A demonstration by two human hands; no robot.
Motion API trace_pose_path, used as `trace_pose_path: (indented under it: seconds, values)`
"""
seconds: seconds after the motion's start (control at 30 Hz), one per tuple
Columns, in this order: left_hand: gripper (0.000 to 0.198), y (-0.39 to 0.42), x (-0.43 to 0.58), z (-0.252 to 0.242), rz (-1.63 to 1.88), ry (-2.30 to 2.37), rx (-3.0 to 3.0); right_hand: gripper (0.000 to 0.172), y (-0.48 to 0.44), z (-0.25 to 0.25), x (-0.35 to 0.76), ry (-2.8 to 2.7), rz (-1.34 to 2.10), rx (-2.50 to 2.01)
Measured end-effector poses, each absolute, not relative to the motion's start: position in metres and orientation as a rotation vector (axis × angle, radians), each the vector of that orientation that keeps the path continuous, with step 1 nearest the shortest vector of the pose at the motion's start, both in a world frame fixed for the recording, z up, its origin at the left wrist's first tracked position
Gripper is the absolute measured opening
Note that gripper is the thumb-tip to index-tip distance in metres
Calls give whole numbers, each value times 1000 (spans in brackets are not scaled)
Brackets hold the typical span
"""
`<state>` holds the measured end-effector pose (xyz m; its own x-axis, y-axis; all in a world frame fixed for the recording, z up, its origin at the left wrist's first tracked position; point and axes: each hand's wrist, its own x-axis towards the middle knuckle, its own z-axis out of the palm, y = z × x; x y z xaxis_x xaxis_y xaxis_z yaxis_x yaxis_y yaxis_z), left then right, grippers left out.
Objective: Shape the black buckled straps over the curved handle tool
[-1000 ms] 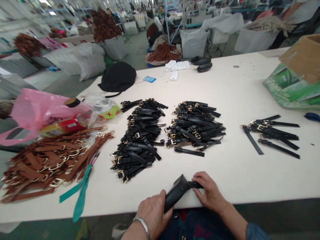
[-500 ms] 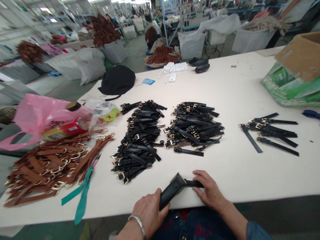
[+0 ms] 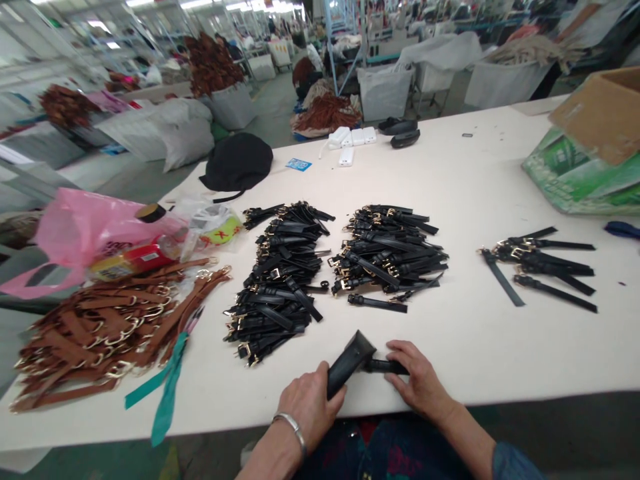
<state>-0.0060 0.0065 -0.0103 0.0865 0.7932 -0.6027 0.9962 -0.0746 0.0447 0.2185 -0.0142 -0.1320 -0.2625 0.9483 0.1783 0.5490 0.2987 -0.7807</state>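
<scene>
Evidently, both hands worked just inside the table's (image 3: 475, 340) near edge: left hand (image 3: 310, 401) wrapped round a dark tool (image 3: 347, 360), right hand (image 3: 419, 375) pinching one black strap (image 3: 384, 366) by its outer end. Contact between tool and strap could not be told. Best practice, in my judgement: strap kept flat and steady, fingertips clear of the tool's flared end. Counts: one tool, one strap in hand; mid-table, two heaps, a left heap (image 3: 285, 267) and a right heap (image 3: 393, 250), too tangled to count; towards the right edge, about six loose straps (image 3: 555, 260).
</scene>
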Motion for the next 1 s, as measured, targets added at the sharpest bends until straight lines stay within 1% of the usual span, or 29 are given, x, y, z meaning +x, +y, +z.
trace_pose_path:
  seconds: [0.13,0.27,0.5,0.67,0.8,0.9,1.0]
  values:
    - [31,-2,-15,-6,-648,1727,1929,28,-14,-134,219,-1910,795,-1335]
    - [33,-5,0,-8,-643,1677,1955,28,-13,-134,218,-1904,797,-1325]
    - [32,9,13,-16,-551,1691,1978,37,-9,-124,224,-1883,857,-1327]
    - [32,3,-6,-12,-583,1745,1926,28,-3,-116,234,-1839,1003,-1352]
    - [32,-8,-11,-10,-610,1693,1938,21,-1,-112,235,-1917,1026,-1332]
    - [32,-10,-5,-13,-594,1686,1940,21,0,-110,235,-1961,1024,-1306]
    - [31,-8,2,-14,-570,1714,1922,25,-4,-111,236,-2000,988,-1290]
